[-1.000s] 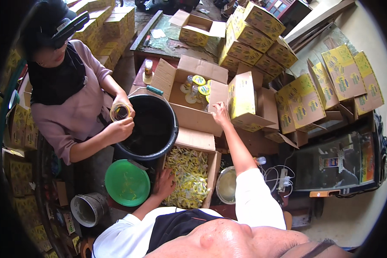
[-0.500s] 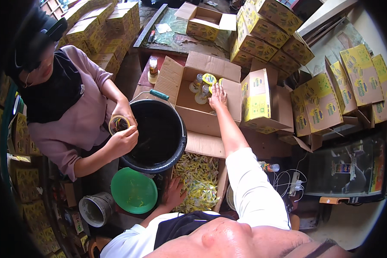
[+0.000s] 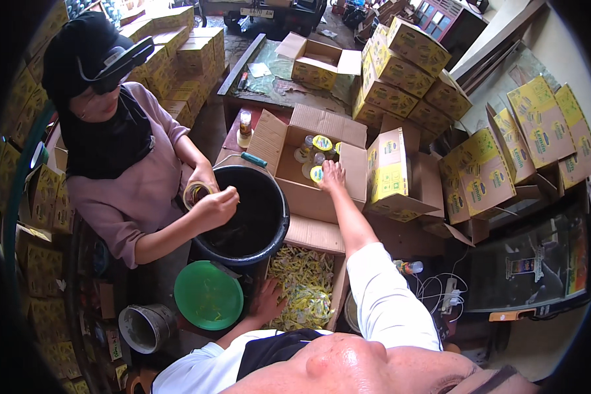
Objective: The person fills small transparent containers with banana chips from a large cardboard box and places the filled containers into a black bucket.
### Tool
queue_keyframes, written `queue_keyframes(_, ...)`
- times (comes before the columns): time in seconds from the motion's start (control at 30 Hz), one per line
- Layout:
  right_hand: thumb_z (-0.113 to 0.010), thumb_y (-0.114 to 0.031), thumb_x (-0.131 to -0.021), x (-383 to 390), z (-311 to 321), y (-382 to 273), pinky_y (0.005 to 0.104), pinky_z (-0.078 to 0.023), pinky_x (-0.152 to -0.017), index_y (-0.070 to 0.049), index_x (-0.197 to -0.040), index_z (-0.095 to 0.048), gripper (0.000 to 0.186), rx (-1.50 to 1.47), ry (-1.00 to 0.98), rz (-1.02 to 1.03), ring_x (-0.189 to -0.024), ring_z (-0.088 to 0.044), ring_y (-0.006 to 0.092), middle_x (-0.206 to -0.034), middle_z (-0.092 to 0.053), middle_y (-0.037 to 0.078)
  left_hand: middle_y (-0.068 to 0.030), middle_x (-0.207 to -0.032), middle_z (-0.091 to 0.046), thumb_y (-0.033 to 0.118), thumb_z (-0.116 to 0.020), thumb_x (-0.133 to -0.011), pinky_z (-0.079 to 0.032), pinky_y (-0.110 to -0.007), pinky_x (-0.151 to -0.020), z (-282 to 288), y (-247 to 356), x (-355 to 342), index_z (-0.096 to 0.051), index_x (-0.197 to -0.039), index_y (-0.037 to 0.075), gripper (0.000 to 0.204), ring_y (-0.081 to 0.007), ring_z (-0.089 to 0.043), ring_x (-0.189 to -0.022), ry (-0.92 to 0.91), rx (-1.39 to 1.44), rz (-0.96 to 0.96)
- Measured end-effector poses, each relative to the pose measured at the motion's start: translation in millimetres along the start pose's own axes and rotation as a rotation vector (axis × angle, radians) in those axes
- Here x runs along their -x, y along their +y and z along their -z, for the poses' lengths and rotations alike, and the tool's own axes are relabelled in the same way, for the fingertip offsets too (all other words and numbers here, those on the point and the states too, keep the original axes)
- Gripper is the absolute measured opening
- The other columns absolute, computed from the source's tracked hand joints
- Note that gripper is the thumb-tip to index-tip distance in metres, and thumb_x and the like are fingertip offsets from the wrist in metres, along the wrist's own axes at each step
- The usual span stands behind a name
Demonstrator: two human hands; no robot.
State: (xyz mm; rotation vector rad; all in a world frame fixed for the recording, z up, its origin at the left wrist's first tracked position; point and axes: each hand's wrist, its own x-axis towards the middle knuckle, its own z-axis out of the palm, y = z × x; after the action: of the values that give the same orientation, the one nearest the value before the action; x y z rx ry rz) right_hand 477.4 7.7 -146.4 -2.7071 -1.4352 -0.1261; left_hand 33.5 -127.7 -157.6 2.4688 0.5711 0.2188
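Right hand (image 3: 333, 175) has shifted toward the near side of the box (image 3: 302, 197), its fingers at a jar (image 3: 316, 175) inside; I cannot tell whether the grip is closed. Left hand (image 3: 266, 303) lies spread beside packets (image 3: 302, 281).

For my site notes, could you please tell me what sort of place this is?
Probably a small packing workshop: stacked yellow cartons, an open box with yellow-topped containers inside, and a co-worker holding a round container.

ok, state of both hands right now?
Left hand: open, at the yellow packets, nothing visibly held.
Right hand: at a yellow-lidded jar; grip cannot be told.
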Motion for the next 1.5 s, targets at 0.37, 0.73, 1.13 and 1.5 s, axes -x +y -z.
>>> queue_keyframes(0.37,-0.084,-0.018,-0.07,217,116,2,0.0433,-0.041,-0.092,-0.003,-0.11,-0.045,0.057,-0.722,0.665,-0.313,-0.102,-0.05,0.032,-0.107,-0.048,0.015,-0.0192,-0.122,-0.053,0.027,-0.07,-0.075,-0.034,-0.049,-0.106,3,5,9,-0.064,-0.103,0.0,0.039,-0.0363,-0.043,-0.123,0.115,-0.002,-0.028)
queue_keyframes(0.73,-0.075,-0.003,-0.079,465,123,-44,0.0321,-0.052,-0.086,-0.007,-0.116,-0.045,0.048,-1.655,0.44,-0.591,-0.099,-0.059,0.0177,-0.11,-0.056,0.008,-0.0176,-0.137,-0.046,0.035,-0.074,-0.075,-0.019,-0.055,-0.114,-5,-4,11,-0.056,-0.128,0.011,0.061,-0.0374,-0.034,-0.132,0.06,-0.11,-0.128)
queue_keyframes(1.13,-0.089,-0.027,-0.064,520,166,-128,0.0394,-0.044,-0.097,-0.006,-0.123,-0.048,0.075,-0.947,0.246,-0.128,-0.112,-0.055,0.0301,-0.113,-0.055,0.013,-0.0066,-0.118,-0.062,0.02,-0.087,-0.071,-0.049,-0.032,-0.095,7,90,71,-0.051,-0.125,0.001,0.068,-0.0156,-0.06,-0.106,-0.228,1.317,-0.15)
queue_keyframes(1.5,-0.069,-0.02,-0.084,604,17,-15,0.0383,-0.051,-0.086,-0.006,-0.099,-0.069,0.02,-0.708,-0.002,-0.719,-0.096,-0.066,0.028,-0.102,-0.068,0.015,-0.005,-0.103,-0.067,0.006,-0.081,-0.076,-0.051,-0.03,-0.083,40,74,79,-0.055,-0.118,0.002,0.05,-0.0129,-0.062,-0.093,-0.19,1.118,0.148)
